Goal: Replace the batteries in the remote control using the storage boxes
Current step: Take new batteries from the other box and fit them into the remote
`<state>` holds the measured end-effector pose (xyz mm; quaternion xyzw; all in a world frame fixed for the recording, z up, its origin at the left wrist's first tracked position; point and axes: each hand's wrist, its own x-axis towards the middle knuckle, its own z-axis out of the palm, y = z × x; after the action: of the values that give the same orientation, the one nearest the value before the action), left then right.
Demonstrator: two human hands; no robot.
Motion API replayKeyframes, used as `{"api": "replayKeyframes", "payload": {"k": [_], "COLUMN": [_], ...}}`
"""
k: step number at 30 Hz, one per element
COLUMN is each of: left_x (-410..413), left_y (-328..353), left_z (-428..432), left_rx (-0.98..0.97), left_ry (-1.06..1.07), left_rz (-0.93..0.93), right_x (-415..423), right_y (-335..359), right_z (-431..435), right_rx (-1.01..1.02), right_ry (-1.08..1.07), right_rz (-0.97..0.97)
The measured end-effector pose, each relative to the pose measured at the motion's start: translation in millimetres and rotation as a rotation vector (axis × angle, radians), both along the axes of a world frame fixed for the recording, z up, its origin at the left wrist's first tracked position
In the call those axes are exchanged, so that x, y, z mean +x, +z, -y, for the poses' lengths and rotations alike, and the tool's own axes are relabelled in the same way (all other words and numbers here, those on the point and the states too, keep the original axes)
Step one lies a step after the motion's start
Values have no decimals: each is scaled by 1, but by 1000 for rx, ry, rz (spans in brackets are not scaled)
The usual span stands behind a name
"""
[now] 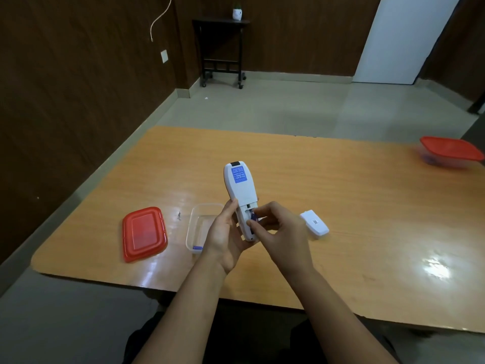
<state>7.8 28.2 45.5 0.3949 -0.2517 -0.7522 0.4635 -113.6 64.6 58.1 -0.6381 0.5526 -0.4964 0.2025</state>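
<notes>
My left hand holds a white remote control back side up above the table, its battery bay uncovered. My right hand pinches a purple battery at the open bay. The white battery cover lies on the table just right of my hands. An open clear storage box stands left of my hands with one purple battery inside. Its red lid lies flat further left. A second clear box with a red lid on it sits at the far right.
The orange wooden table has its near edge close to my body. A small dark speck lies between the red lid and the open box. Beyond the table are a tiled floor, a black side table and a white door.
</notes>
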Motion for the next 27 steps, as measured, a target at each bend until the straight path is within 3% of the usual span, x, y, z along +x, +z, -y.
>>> {"api": "replayKeyframes", "payload": {"k": [15, 22, 25, 27], "left_x": [3, 15, 21, 26], "left_y": [3, 1, 1, 3], "left_z": [-1, -1, -4, -4], "left_rx": [52, 137, 162, 128], "left_ry": [66, 45, 73, 122], "left_rz": [-60, -88, -117, -114], "right_x": [0, 12, 18, 21], "right_y": [-11, -24, -28, -22], "right_z": [4, -4, -4, -3], "right_rx": [-175, -146, -130, -145], "right_ry": [-148, -143, -108, -110], "right_rz": [-564, -875, -835, -605]}}
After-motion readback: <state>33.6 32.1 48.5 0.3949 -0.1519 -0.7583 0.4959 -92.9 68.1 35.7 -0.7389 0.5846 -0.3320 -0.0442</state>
